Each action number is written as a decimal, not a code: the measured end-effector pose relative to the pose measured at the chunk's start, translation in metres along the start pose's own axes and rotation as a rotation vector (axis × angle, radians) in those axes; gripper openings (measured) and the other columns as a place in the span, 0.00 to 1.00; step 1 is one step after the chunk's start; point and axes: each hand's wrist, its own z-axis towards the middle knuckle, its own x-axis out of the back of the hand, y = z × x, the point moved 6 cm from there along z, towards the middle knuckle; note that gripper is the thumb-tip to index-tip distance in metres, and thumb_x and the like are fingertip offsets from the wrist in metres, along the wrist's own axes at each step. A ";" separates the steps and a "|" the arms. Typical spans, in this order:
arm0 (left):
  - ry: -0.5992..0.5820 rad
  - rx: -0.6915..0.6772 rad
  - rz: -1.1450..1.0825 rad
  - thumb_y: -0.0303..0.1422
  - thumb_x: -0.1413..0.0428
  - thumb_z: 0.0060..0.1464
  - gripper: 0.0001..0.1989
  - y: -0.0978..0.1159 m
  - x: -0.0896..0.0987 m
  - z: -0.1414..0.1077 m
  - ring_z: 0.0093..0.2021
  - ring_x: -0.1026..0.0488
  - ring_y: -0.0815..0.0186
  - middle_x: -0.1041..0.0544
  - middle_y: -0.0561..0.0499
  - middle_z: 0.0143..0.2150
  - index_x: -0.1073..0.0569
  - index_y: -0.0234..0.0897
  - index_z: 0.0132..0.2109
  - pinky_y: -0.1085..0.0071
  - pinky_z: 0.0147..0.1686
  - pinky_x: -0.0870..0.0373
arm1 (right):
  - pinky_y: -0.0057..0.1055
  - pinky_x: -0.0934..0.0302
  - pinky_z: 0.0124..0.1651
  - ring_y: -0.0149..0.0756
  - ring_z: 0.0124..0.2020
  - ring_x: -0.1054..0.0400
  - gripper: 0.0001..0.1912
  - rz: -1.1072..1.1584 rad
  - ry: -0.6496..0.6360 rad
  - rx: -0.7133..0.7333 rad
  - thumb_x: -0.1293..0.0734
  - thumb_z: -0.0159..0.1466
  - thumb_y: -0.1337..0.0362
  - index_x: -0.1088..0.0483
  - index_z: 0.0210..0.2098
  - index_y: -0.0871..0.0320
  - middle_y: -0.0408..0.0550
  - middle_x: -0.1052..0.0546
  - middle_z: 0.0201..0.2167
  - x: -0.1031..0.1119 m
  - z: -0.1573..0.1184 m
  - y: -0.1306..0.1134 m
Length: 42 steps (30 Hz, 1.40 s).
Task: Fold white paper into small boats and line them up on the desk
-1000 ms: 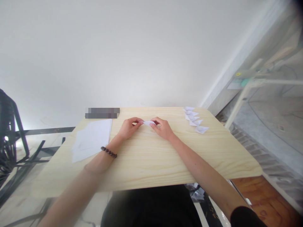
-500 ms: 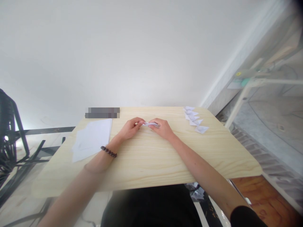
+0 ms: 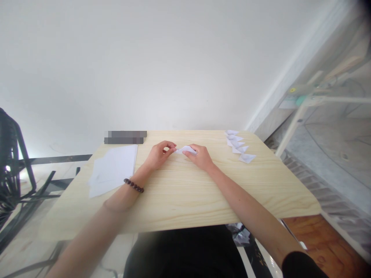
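Note:
A small folded white paper (image 3: 187, 149) is held between my two hands above the middle of the wooden table (image 3: 179, 193). My left hand (image 3: 159, 155) pinches its narrow left tip between thumb and index finger. The thumb of my right hand (image 3: 200, 156) presses on the wider right part, with the fingers behind it. Several folded white paper boats (image 3: 247, 158) stand in a slanting row at the table's right. Flat white sheets (image 3: 113, 168) lie in a loose stack at the left, beside my left wrist.
A dark blurred-out strip (image 3: 124, 137) is at the table's back left, against the white wall. A black chair (image 3: 20, 154) stands beyond the left edge. A white metal frame (image 3: 295, 119) rises past the right edge.
The folded paper has tilted and shows more of its broad face. My left fingers have drawn slightly left to its tip, and my right hand has shifted a little to the right.

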 end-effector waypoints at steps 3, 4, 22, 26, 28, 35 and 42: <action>-0.013 -0.038 0.031 0.41 0.51 0.51 0.13 0.003 -0.001 0.000 0.41 0.31 0.65 0.28 0.48 0.42 0.30 0.37 0.38 0.72 0.33 0.33 | 0.24 0.46 0.31 0.29 0.27 0.37 0.12 0.007 0.016 0.003 0.39 0.56 0.58 0.30 0.30 0.61 0.43 0.28 0.26 0.001 0.000 0.000; -0.024 -0.051 0.037 0.41 0.50 0.51 0.13 0.003 -0.002 -0.001 0.41 0.31 0.65 0.28 0.48 0.43 0.29 0.38 0.39 0.72 0.33 0.32 | 0.24 0.46 0.31 0.29 0.27 0.37 0.12 0.009 0.021 0.007 0.39 0.56 0.57 0.30 0.30 0.61 0.43 0.28 0.26 0.002 0.000 -0.001; 0.051 -0.165 0.175 0.37 0.48 0.50 0.09 0.009 0.004 -0.001 0.39 0.34 0.65 0.27 0.50 0.36 0.28 0.40 0.38 0.68 0.39 0.36 | 0.27 0.43 0.35 0.32 0.32 0.34 0.13 0.046 0.056 0.029 0.39 0.56 0.58 0.30 0.35 0.59 0.45 0.26 0.31 0.004 -0.001 -0.004; 0.047 -0.139 0.168 0.37 0.49 0.50 0.08 0.011 0.004 -0.001 0.38 0.34 0.65 0.27 0.51 0.36 0.29 0.39 0.34 0.71 0.34 0.36 | 0.26 0.43 0.34 0.32 0.32 0.34 0.12 0.041 0.067 0.033 0.39 0.56 0.58 0.30 0.34 0.59 0.45 0.26 0.31 0.005 0.000 -0.004; 0.042 -0.145 0.179 0.38 0.49 0.50 0.08 0.011 0.004 -0.001 0.39 0.34 0.65 0.27 0.51 0.36 0.29 0.39 0.34 0.70 0.34 0.36 | 0.26 0.43 0.35 0.32 0.32 0.34 0.12 0.044 0.065 0.045 0.39 0.56 0.58 0.30 0.34 0.59 0.45 0.26 0.31 0.004 -0.001 -0.005; 0.007 -0.226 0.239 0.40 0.47 0.48 0.10 0.009 0.000 0.000 0.38 0.33 0.63 0.26 0.49 0.33 0.28 0.39 0.33 0.64 0.43 0.41 | 0.27 0.42 0.38 0.33 0.34 0.33 0.11 0.036 0.053 0.065 0.39 0.56 0.58 0.30 0.34 0.58 0.45 0.26 0.32 0.002 -0.001 -0.004; -0.034 -0.246 0.375 0.38 0.48 0.50 0.09 0.004 -0.004 0.001 0.39 0.34 0.62 0.26 0.48 0.34 0.27 0.40 0.34 0.63 0.43 0.44 | 0.27 0.42 0.39 0.32 0.35 0.33 0.11 0.053 0.006 0.094 0.39 0.57 0.59 0.30 0.35 0.57 0.46 0.26 0.33 0.001 -0.001 -0.009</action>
